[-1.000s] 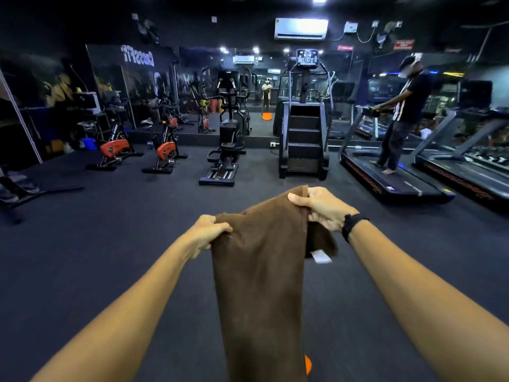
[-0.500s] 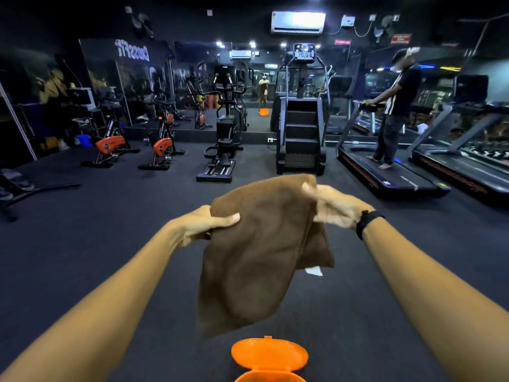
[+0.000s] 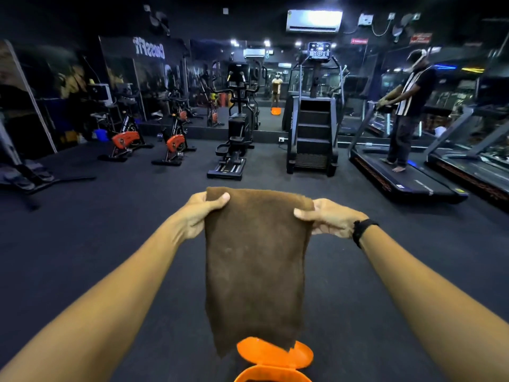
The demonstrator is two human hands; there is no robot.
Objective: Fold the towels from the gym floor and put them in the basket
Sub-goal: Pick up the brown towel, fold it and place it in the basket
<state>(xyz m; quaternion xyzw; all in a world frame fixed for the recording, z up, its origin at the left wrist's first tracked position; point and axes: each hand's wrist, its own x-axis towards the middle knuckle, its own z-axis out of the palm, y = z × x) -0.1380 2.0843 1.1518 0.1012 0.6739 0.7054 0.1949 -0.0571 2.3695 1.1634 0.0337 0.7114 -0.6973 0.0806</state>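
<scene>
A brown towel (image 3: 256,266) hangs flat in front of me, folded to a narrow rectangle. My left hand (image 3: 201,213) pinches its top left corner, thumb over the front. My right hand (image 3: 327,217), with a black band at the wrist, grips the top right corner. Both arms are stretched forward at chest height. Straight below the towel's lower edge stands the orange basket (image 3: 275,359) with its lid flipped open; the towel's bottom hides part of the lid.
Dark rubber floor (image 3: 110,230) all around me. A stepper machine (image 3: 314,133), an elliptical (image 3: 234,144) and two orange spin bikes (image 3: 173,142) line the mirror wall ahead. A person stands on a treadmill (image 3: 405,183) at the right.
The towel, loose and swinging half a second ago, now hangs flat and square. My hands have moved apart to its top corners, and more of the orange basket shows below.
</scene>
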